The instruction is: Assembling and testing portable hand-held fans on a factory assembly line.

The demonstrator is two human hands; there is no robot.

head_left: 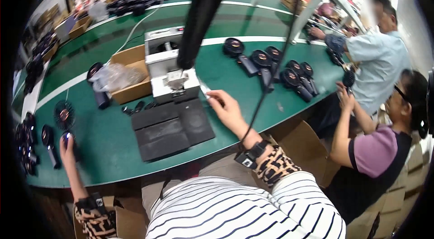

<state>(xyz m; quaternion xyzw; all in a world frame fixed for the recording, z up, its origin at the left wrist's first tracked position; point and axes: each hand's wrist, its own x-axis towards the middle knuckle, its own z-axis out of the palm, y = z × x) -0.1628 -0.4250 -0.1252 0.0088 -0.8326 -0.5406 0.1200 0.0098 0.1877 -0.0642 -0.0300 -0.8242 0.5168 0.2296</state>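
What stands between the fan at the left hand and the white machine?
Two things lie roughly on the straight line from the fan at the left hand to the white machine: a second dark fan, then the open cardboard box beside the machine, with a plastic bag over its left side.
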